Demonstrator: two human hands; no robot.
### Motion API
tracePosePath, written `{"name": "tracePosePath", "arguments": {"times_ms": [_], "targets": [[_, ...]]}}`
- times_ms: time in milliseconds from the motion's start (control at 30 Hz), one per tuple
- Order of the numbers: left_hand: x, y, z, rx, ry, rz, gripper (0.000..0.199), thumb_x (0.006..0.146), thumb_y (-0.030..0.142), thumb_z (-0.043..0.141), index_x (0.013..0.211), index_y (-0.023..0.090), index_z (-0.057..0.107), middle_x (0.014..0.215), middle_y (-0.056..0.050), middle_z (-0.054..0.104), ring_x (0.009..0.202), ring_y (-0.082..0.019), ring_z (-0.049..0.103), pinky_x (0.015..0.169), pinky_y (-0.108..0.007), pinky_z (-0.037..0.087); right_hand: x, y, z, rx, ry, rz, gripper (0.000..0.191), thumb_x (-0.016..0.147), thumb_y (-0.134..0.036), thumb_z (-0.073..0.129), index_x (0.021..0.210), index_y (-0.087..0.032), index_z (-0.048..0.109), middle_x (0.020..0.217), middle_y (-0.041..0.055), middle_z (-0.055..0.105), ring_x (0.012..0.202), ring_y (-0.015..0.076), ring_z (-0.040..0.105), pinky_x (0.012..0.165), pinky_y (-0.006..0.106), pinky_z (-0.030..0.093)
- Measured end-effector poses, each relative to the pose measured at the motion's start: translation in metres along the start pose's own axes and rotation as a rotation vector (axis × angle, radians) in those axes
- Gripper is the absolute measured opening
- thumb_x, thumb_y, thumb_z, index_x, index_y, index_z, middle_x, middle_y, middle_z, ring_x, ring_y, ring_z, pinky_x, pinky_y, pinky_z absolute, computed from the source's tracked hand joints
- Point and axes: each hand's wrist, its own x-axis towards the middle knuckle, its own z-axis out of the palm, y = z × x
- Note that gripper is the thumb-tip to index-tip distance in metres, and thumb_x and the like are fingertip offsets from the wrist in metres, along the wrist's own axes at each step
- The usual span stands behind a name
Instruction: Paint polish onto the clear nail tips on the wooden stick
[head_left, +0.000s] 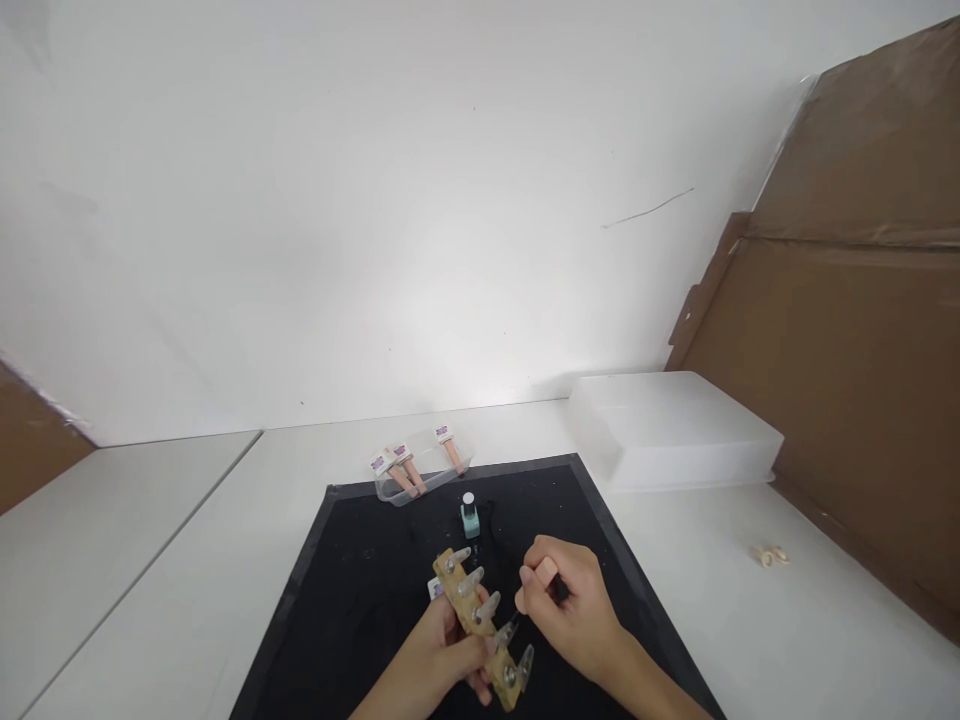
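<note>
Over the black mat, my left hand point(442, 655) grips a yellowish wooden strip point(469, 610) that bears several clear nail-shaped tips on round metal mounts. My right hand point(574, 605) is closed beside it, holding a pinkish handle point(546, 573). A thin dark end reaches from the right hand toward one of the lower tips; whether it touches cannot be made out. Beyond the strip stands a small teal bottle point(470, 521) with a white top. Part of a white label point(434, 588) shows behind the strip.
A clear tray point(397, 497) holding pinkish tubes with white labels lies at the black mat's point(360, 560) far edge. A translucent white box point(675, 430) stands at the right. Small beige rings point(770, 555) lie on the white table point(675, 530). Brown board point(847, 380) rises at the right.
</note>
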Motion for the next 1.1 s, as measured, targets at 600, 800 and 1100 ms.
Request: {"name": "tracePosePath", "arguments": {"times_ms": [600, 800, 1100], "targets": [[-0.002, 0.003, 0.004, 0.007, 0.028, -0.002, 0.052, 0.047, 0.039, 0.077, 0.083, 0.018, 0.047, 0.063, 0.005, 0.051, 0.050, -0.012, 0.052, 0.044, -0.025, 0.044, 0.002, -0.006, -0.001, 0.282, -0.103, 0.166, 0.026, 0.081, -0.017, 0.047, 0.056, -0.021, 0.041, 0.047, -0.0013, 0.062, 0.044, 0.0123, 0.048, 0.047, 0.024, 0.037], [-0.011, 0.012, 0.006, -0.016, 0.017, -0.019, 0.050, 0.050, 0.035, 0.077, 0.086, 0.019, 0.046, 0.067, 0.004, 0.053, 0.053, -0.012, 0.054, 0.047, -0.025, 0.046, 0.003, -0.001, -0.001, 0.186, -0.013, 0.222, 0.031, 0.078, -0.016, 0.046, 0.051, -0.023, 0.032, 0.042, -0.0039, 0.051, 0.039, 0.0115, 0.045, 0.044, 0.023, 0.034], [-0.019, 0.024, 0.008, -0.001, -0.023, -0.016, 0.039, 0.058, 0.027, 0.074, 0.084, 0.019, 0.046, 0.066, 0.005, 0.053, 0.054, -0.011, 0.054, 0.051, -0.025, 0.047, 0.004, -0.005, -0.006, 0.393, -0.062, 0.171, 0.025, 0.085, -0.022, 0.047, 0.060, -0.020, 0.046, 0.052, -0.0015, 0.057, 0.051, 0.0131, 0.050, 0.053, 0.024, 0.038]]}}
